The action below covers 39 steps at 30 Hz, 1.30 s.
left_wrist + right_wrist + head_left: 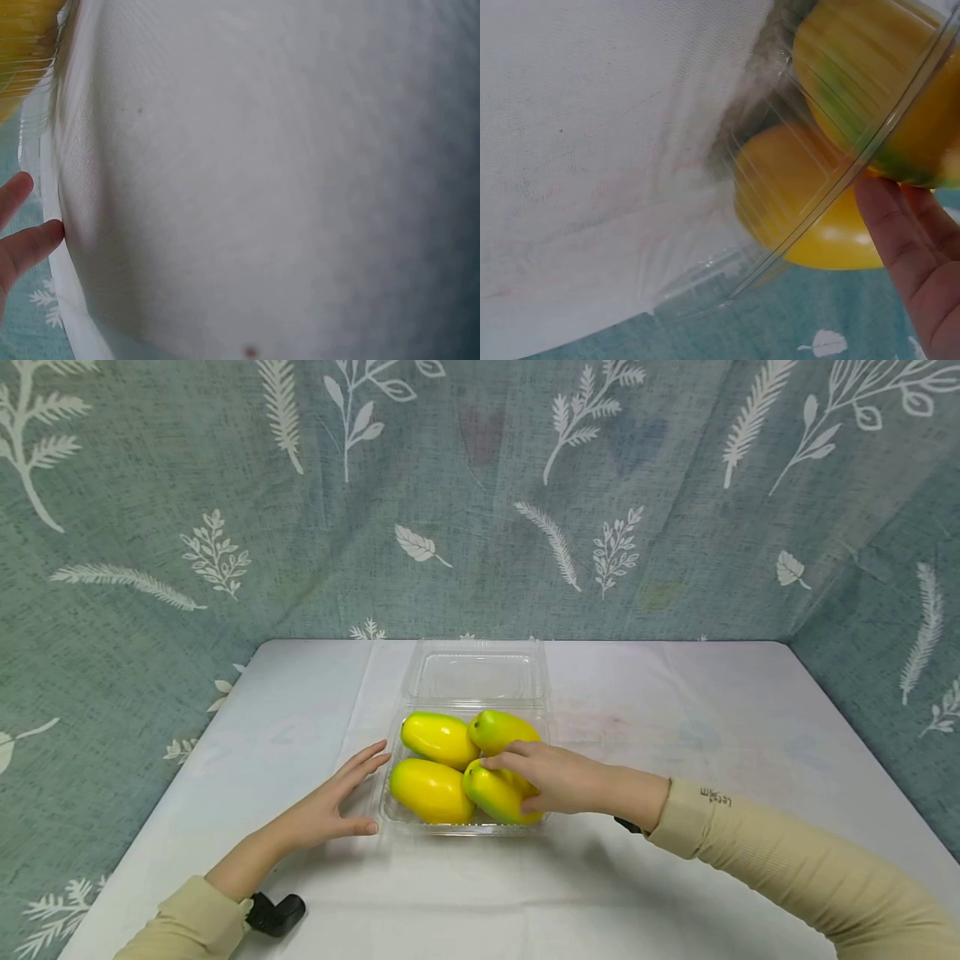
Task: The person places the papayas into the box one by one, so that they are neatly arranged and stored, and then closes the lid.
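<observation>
Several yellow-green mangoes lie in two rows inside a clear plastic clamshell box (465,832). My right hand (558,777) comes in from the right and holds the front right mango (491,795), fingers over its top and thumb at its near side. Behind it, the back right mango (501,731) is partly covered by the fingers. In the right wrist view, mangoes (817,240) show through the box's ribbed wall. Beside the box's left side, my left hand (330,806) is spread with thumb and fingers apart, close to the rim and the front left mango (431,792).
The box's lid (480,677) lies folded back, away from me. A white cloth (675,718) covers the table, and a green leaf-patterned curtain (465,527) hangs behind and along both sides. A black wrist device (276,914) sits below the left sleeve.
</observation>
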Each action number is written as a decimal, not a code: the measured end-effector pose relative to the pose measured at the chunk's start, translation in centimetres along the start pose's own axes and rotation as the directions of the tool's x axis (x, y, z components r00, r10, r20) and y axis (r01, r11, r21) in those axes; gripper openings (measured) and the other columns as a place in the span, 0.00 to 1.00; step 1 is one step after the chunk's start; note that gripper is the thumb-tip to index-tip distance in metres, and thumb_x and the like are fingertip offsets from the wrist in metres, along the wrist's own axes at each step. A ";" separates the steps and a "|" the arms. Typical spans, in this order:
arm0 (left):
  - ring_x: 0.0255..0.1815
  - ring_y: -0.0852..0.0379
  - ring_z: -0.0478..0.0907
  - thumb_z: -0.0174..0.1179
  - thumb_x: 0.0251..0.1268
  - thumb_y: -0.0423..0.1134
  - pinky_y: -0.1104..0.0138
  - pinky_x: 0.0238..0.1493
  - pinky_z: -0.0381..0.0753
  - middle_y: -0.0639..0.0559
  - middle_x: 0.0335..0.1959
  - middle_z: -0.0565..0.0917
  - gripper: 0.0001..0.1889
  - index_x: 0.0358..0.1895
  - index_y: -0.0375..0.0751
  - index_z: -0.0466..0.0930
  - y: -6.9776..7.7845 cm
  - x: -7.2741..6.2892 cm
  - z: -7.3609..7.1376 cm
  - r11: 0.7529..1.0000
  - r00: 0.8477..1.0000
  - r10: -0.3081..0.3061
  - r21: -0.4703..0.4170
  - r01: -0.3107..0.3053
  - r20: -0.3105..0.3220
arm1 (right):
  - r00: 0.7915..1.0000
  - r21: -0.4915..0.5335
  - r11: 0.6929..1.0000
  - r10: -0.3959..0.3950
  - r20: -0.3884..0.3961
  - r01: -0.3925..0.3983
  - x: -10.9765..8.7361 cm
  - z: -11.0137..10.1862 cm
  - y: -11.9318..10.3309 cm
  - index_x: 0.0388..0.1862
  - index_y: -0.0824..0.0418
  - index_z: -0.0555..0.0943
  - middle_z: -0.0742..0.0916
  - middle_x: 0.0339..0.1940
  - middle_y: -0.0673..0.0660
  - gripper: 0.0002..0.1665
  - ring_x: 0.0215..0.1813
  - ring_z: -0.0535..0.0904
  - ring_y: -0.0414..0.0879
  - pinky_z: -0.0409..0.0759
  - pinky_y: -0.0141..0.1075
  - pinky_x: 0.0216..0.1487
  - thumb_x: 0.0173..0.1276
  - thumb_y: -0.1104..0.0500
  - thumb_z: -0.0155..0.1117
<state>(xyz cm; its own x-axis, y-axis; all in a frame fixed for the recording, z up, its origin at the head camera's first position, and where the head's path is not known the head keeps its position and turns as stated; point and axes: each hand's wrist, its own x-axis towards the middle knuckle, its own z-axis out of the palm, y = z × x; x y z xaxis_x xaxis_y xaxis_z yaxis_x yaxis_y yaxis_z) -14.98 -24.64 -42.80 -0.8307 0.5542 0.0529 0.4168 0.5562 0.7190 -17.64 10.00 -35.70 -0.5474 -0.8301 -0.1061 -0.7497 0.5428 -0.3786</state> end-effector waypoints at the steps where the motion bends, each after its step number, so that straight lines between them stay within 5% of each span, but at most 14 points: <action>1: 0.70 0.34 0.46 0.68 0.49 0.40 0.33 0.57 0.54 0.48 0.74 0.44 0.45 0.70 0.44 0.52 0.0 0.0 0.0 1.000 1.000 -0.001 -0.002 0.001 0.001 | 1.000 0.001 1.000 -0.001 0.001 0.001 0.0 0.0 0.0 0.65 0.58 0.65 0.74 0.58 0.57 0.41 0.58 0.71 0.49 0.75 0.40 0.55 0.52 0.63 0.71; 26: 0.69 0.34 0.49 0.67 0.49 0.40 0.34 0.57 0.56 0.49 0.74 0.44 0.45 0.71 0.46 0.52 -0.1 -0.2 0.1 1.000 1.000 0.010 -0.006 -0.010 -0.001 | 0.999 0.025 0.999 0.034 0.012 -0.034 0.0 -0.4 -0.3 0.67 0.55 0.63 0.73 0.60 0.56 0.42 0.58 0.71 0.49 0.75 0.40 0.54 0.54 0.64 0.69; 39: 0.69 0.34 0.49 0.67 0.49 0.40 0.34 0.57 0.56 0.49 0.74 0.45 0.44 0.70 0.43 0.52 0.2 -0.1 0.0 1.000 1.000 0.007 -0.002 -0.007 -0.006 | 0.990 0.073 0.993 0.095 -0.100 -0.088 -0.3 -3.6 0.9 0.66 0.58 0.63 0.73 0.62 0.58 0.37 0.62 0.69 0.53 0.71 0.45 0.60 0.58 0.61 0.66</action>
<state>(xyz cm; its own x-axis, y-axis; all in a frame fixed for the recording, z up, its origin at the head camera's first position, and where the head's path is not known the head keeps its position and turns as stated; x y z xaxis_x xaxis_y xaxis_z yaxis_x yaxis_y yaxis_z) -14.81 -24.55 -42.63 -0.8301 0.5541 0.0617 0.4214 0.5512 0.7201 -19.50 11.21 -32.67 -0.6505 -0.7580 -0.0488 -0.6698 0.6027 -0.4337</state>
